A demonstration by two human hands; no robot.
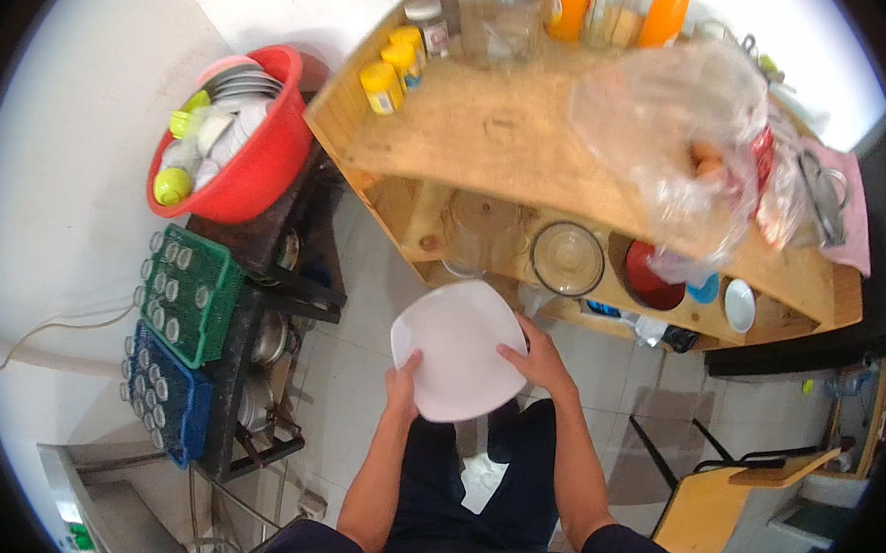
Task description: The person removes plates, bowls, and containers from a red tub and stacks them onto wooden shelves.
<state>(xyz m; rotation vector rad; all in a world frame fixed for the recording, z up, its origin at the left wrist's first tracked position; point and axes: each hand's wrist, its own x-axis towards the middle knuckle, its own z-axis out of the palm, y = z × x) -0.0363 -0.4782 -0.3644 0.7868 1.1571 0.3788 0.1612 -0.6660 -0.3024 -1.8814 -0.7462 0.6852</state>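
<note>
A white, rounded-square plate (462,350) is held level in front of my legs, above the tiled floor. My left hand (402,387) grips its near left edge, thumb on top. On the right edge, my right hand (541,358) has its thumb over the rim, with the other fingers hidden beneath. The plate's upper face carries nothing. Beyond it stands a wooden shelf unit (480,124), whose lower shelf holds a glass bowl (567,259), a red container (653,274) and a small white dish (740,306).
Dishes fill a red basin (272,165) at the left. Below it, a green basket (207,296) and a blue basket (194,410) hold upturned glasses on a dark rack (228,408). Yellow-lidded jars (380,88) and a plastic bag (667,114) top the unit. A chair (703,511) stands right.
</note>
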